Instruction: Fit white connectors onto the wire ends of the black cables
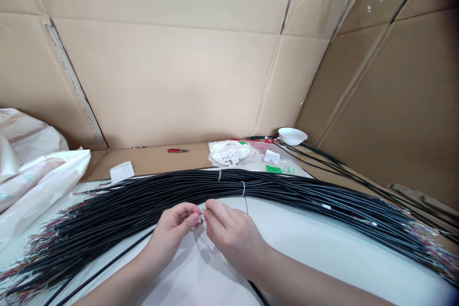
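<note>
Steadily, the left hand (174, 232) and right hand (233, 239) pinch a thin wire end (202, 216) between close fingertips, at six o'clock from a bundle of black cables (150, 196) on the worktop (315, 253).

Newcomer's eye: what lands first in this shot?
The huge bundle of black cables sweeping across the white table comes first, with coloured wire ends fanning out at both sides. Next, the left hand and right hand meet just below it at centre, pinching a tiny pale part. Cardboard walls line the back.

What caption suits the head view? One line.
Left hand and right hand pinch a small wire end by bundled black cables.
</note>
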`<act>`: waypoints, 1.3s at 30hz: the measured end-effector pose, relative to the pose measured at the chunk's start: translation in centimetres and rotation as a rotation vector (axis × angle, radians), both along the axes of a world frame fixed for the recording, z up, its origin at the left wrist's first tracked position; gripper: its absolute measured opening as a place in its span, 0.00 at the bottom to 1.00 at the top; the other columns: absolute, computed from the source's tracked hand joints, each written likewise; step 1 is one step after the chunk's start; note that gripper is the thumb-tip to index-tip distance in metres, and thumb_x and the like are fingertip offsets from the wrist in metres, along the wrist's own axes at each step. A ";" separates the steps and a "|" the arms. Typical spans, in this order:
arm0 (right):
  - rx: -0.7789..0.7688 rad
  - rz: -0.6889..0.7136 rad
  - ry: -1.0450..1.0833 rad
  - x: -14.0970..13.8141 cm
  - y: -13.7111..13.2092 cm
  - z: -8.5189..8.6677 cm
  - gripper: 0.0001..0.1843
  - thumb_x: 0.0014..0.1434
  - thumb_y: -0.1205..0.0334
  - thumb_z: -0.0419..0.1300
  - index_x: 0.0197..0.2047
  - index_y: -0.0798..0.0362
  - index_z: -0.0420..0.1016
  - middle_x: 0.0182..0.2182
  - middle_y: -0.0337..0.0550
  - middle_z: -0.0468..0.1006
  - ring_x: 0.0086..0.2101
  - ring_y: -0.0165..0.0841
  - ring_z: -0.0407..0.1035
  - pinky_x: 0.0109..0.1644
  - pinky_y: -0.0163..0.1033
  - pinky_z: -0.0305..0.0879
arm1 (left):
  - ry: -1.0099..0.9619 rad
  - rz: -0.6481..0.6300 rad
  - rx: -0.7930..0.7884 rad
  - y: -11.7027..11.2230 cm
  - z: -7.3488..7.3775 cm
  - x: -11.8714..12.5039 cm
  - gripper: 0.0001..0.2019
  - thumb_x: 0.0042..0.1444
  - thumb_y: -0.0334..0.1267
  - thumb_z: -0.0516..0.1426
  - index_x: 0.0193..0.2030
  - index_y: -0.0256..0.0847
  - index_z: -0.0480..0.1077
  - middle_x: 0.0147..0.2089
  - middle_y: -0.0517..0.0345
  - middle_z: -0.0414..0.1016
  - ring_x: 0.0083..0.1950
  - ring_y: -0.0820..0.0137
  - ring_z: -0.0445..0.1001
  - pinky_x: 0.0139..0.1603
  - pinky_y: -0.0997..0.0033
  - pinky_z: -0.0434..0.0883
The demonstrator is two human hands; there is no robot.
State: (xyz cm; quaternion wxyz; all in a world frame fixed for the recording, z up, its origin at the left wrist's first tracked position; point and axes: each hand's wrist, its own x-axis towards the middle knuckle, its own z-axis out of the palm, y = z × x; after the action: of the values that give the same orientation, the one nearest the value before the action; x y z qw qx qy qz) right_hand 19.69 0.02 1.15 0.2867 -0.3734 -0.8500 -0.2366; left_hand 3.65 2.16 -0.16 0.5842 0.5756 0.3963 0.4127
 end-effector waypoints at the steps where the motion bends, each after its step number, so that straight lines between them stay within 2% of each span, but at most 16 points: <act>1: 0.009 0.015 -0.015 0.0 0.0 0.1 0.13 0.57 0.74 0.46 0.26 0.57 0.66 0.24 0.42 0.67 0.23 0.28 0.60 0.22 0.34 0.50 | 0.000 -0.001 0.000 0.0 0.0 0.0 0.10 0.50 0.43 0.58 0.29 0.37 0.71 0.27 0.60 0.69 0.31 0.71 0.64 0.34 0.74 0.62; 6: 0.019 0.059 -0.045 0.1 0.2 0.0 0.14 0.58 0.73 0.45 0.26 0.57 0.67 0.24 0.43 0.67 0.24 0.29 0.60 0.25 0.35 0.52 | 0.005 -0.015 -0.029 0.2 0.2 0.0 0.12 0.48 0.44 0.58 0.28 0.36 0.72 0.26 0.58 0.70 0.31 0.70 0.65 0.35 0.73 0.63; 13: 0.016 0.064 -0.039 0.0 0.1 -0.1 0.14 0.59 0.73 0.46 0.25 0.57 0.66 0.24 0.43 0.67 0.23 0.28 0.59 0.25 0.35 0.50 | 0.002 -0.012 -0.069 0.2 0.3 -0.1 0.12 0.47 0.44 0.59 0.27 0.35 0.73 0.25 0.58 0.70 0.30 0.71 0.65 0.34 0.73 0.63; 21: 0.011 0.030 0.001 -0.1 0.1 -0.6 0.13 0.57 0.74 0.46 0.24 0.56 0.65 0.23 0.41 0.66 0.23 0.27 0.59 0.24 0.35 0.49 | 0.011 -0.002 -0.074 0.3 0.0 -0.2 0.12 0.48 0.44 0.59 0.28 0.35 0.73 0.26 0.57 0.71 0.30 0.70 0.66 0.34 0.73 0.64; 31: 0.026 0.016 -0.008 -0.3 -0.1 -0.4 0.13 0.56 0.74 0.46 0.25 0.56 0.67 0.23 0.41 0.66 0.22 0.28 0.58 0.23 0.36 0.47 | 0.021 -0.018 -0.050 0.2 -0.2 -0.2 0.11 0.50 0.42 0.58 0.28 0.34 0.72 0.26 0.58 0.71 0.30 0.72 0.66 0.33 0.74 0.63; 39: 0.009 -0.026 0.004 -0.4 -0.1 -0.9 0.09 0.55 0.74 0.49 0.26 0.55 0.66 0.23 0.39 0.65 0.21 0.29 0.57 0.22 0.37 0.45 | 0.000 -0.007 -0.101 0.3 -0.4 -0.1 0.09 0.47 0.40 0.61 0.28 0.35 0.73 0.27 0.57 0.74 0.31 0.71 0.68 0.34 0.74 0.64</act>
State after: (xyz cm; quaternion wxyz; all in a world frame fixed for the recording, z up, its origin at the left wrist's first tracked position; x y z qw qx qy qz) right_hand 19.28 -0.11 0.25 0.2870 -0.3834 -0.8435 -0.2431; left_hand 3.58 2.47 -0.53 0.6140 0.5470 0.4145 0.3900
